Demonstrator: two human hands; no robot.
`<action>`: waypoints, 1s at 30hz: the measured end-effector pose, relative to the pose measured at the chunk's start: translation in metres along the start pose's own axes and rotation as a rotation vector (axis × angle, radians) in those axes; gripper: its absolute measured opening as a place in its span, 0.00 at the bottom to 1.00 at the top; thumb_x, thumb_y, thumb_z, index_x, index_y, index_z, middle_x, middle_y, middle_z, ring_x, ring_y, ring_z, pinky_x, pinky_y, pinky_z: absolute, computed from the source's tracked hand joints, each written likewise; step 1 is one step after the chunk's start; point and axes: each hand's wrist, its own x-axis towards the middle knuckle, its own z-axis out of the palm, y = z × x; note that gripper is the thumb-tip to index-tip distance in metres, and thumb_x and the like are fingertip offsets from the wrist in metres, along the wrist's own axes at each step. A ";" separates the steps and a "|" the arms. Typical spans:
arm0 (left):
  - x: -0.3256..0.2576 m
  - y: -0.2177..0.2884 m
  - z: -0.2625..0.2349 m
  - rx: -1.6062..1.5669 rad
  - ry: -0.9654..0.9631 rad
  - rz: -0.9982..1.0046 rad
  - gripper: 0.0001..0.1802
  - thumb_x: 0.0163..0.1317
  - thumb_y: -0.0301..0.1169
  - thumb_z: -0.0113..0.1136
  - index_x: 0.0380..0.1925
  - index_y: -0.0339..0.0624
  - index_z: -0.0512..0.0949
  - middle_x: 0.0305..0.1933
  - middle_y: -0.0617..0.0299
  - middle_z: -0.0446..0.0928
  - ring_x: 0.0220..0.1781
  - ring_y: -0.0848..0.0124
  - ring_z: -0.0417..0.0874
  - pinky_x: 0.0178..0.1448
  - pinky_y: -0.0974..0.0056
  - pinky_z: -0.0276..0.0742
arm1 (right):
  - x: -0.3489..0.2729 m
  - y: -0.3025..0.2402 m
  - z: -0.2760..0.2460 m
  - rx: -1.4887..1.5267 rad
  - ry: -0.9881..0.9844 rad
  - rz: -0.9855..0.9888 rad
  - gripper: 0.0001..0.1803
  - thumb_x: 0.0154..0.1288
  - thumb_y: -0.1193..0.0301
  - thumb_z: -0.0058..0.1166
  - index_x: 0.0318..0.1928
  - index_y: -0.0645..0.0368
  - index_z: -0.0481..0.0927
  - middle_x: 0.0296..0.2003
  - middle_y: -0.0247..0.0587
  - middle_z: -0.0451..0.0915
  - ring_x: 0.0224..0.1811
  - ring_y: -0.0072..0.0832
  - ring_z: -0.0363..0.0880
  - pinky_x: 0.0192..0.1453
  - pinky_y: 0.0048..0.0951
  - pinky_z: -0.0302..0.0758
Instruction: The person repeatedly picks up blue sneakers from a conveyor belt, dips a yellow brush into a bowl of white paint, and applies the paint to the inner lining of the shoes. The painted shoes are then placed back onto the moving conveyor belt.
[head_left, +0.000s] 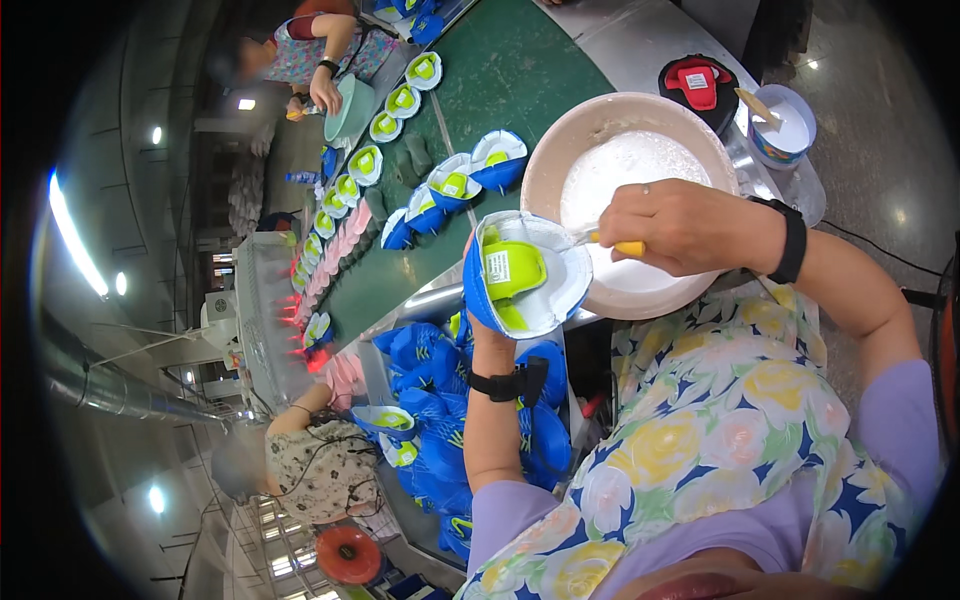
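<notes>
My left hand (487,335) grips a blue shoe upper (556,275) from behind, its fingers mostly hidden. The upper's white inner edge and lime-green tongue with a white label face up. Pinched in my right hand (680,222) is a yellow-handled brush (630,249); its tip meets the upper's right edge or hovers just beside it, I cannot tell which. Below and behind the right hand stands a wide pale-pink basin (560,128) holding a white, paste-like substance (625,170). The upper overlaps the basin's left rim.
Several similar uppers (453,178) line the green conveyor belt (510,60). Blue uppers (425,400) are heaped left of my left forearm. A red-and-black upper (697,85) and a tub with a brush (785,125) stand beyond the basin. Two co-workers (330,465) are across the belt.
</notes>
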 end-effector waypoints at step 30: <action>0.254 -0.086 -0.051 0.006 0.075 -0.305 0.26 0.72 0.21 0.45 0.69 0.48 0.59 0.58 0.50 0.73 0.52 0.57 0.82 0.54 0.53 0.84 | -0.051 0.034 0.018 0.241 0.398 0.803 0.07 0.62 0.76 0.62 0.39 0.62 0.79 0.34 0.42 0.83 0.37 0.30 0.84 0.43 0.27 0.77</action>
